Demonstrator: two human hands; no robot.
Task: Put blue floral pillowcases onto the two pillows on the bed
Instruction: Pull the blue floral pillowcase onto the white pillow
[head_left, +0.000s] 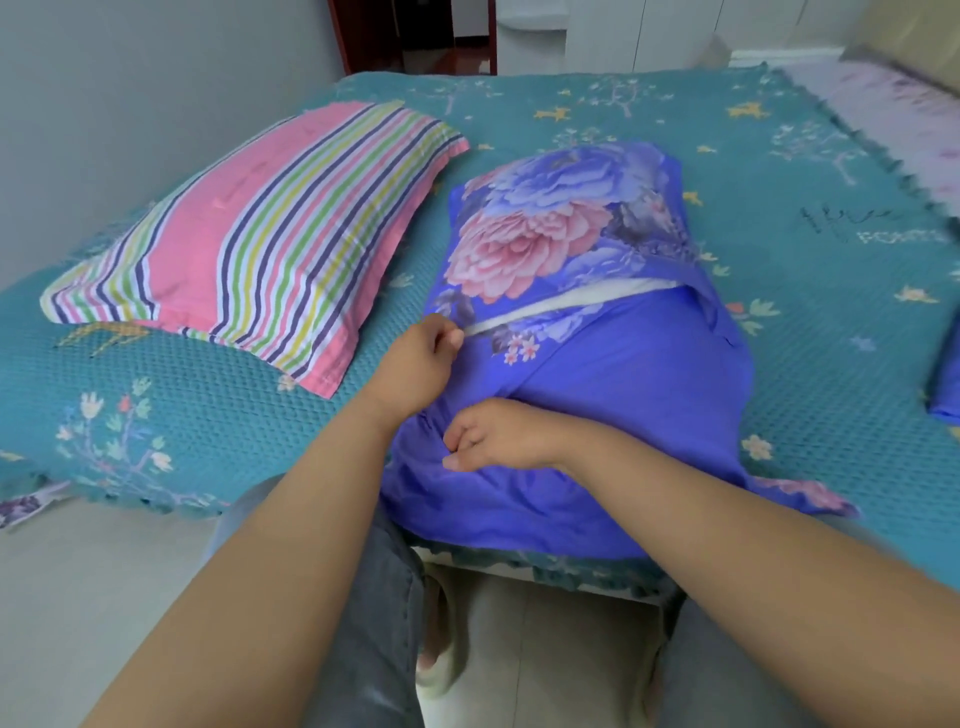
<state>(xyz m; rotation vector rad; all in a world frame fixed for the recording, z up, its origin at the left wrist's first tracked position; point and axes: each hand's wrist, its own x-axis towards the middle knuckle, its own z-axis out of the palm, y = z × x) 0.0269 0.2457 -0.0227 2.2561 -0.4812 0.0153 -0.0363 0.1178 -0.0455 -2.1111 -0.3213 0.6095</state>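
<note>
Both hands pinch the case: left hand (420, 352) at 11 o'clock on its edge, right hand (493, 436) bunching blue case (613, 364) to tug it over the pillow.

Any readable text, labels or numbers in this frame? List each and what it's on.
Dark script marks on the teal bedspread: too blurred to read.
Pale block letters just below them: look like "FO...", the rest too blurred to read.
No readable text on the striped pillow or the blue floral pillowcase.

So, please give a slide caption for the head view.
Both hands grip the blue floral pillowcase beside a striped pillow.
</note>
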